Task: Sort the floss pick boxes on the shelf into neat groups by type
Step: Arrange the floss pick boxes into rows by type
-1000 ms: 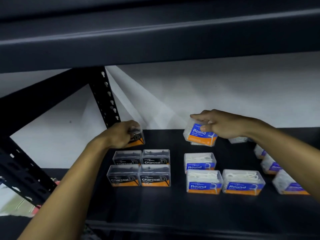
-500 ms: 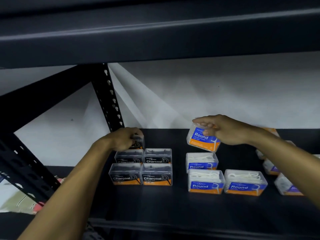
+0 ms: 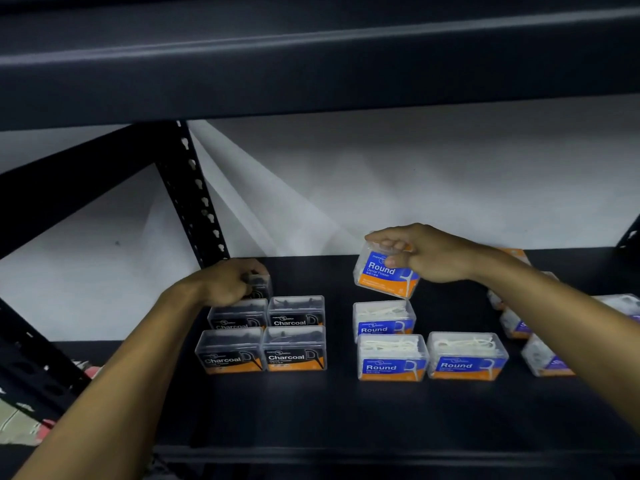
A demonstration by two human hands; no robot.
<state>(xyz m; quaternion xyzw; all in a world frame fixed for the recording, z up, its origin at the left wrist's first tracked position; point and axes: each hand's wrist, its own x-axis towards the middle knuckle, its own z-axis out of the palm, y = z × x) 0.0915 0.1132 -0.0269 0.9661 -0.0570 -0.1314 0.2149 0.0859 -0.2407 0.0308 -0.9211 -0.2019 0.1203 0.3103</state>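
From the head camera, my left hand (image 3: 227,284) was curled over a dark Charcoal box (image 3: 259,288) at the back of the Charcoal group (image 3: 266,336) on the shelf (image 3: 346,417). My right hand (image 3: 424,252) pinched a tilted Round box (image 3: 385,276) by its top, held in the air just above the rear box of the Round group (image 3: 420,344). I judged the tilt risky: set down askew, it could knock that row crooked or slip from my fingertips.
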